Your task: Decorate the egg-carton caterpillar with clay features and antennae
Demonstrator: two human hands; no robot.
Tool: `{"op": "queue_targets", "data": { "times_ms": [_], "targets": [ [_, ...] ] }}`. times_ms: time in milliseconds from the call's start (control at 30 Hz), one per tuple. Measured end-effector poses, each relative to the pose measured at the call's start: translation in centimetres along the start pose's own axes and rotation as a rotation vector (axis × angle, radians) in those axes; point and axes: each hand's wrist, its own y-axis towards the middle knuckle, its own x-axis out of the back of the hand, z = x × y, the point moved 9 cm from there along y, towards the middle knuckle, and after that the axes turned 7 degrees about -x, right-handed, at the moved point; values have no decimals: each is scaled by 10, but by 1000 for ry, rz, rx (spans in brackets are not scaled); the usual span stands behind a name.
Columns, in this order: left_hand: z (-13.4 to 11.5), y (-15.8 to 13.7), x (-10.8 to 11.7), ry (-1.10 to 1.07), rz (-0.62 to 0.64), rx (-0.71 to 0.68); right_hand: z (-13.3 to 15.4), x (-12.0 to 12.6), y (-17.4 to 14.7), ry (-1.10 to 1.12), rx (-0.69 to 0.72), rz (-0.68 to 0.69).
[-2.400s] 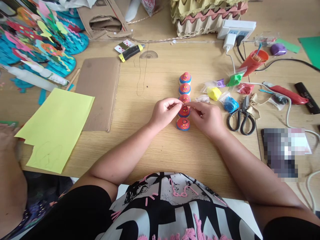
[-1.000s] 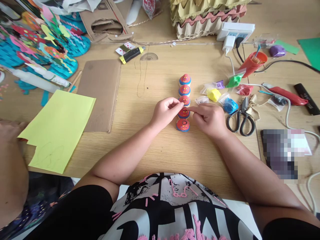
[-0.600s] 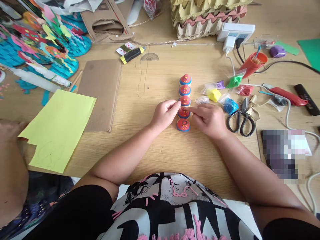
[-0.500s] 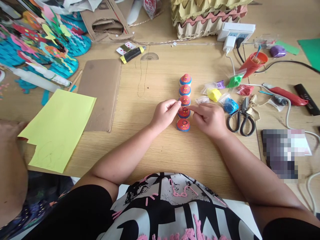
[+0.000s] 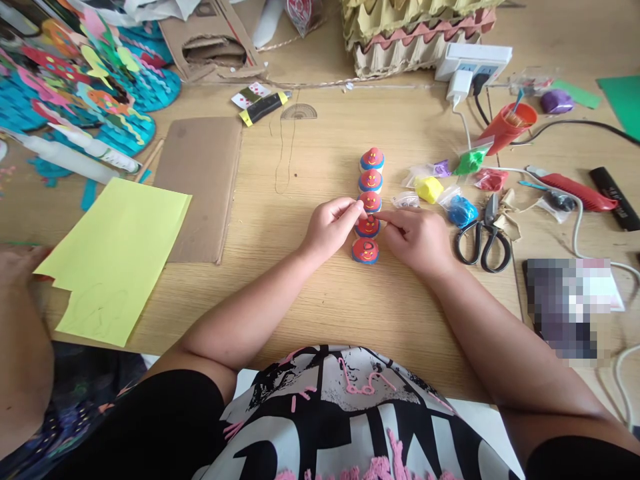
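Note:
A line of several small red-and-blue clay figures with yellow smiling faces [image 5: 371, 181] runs away from me down the middle of the table. Over the nearer part of this row my left hand [image 5: 334, 229] is closed, thumb and fingertips pressed together; anything in that pinch is too small to make out. My right hand [image 5: 420, 240] reaches in from the other side, index finger stretched toward the left fingertips, the rest curled, with nothing visible in it. Both hands partly cover the middle figures. The nearest figure [image 5: 365, 251] bears a dark ring on top.
Bagged clay, including a yellow lump [image 5: 429, 190] and a blue lump [image 5: 462, 211], lies right of the row. Black-handled scissors [image 5: 483, 245] are near my right wrist. Yellow paper [image 5: 120, 260] and cardboard [image 5: 200, 180] lie left, beside another person's arm [image 5: 23, 360]. Egg trays [image 5: 400, 57] stand behind.
Both hands stay almost in place over the row, with only slight finger movement. At the far left, the other person's hand has shifted a little.

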Motion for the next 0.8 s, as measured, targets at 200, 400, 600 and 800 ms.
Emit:
{"op": "queue_targets", "data": {
  "times_ms": [200,400,600,800],
  "targets": [
    [-2,-1,2,14,-15,12,-2,2,1,31,-47,-16],
    [-3,1,4,14,-44,14,1,-1,1,72,-16,4],
    [-2,0,5,50,-54,21,1,-2,0,62,10,25],
    [-3,-2,6,61,-57,14,1,-3,1,82,17,38]
  ]
}}
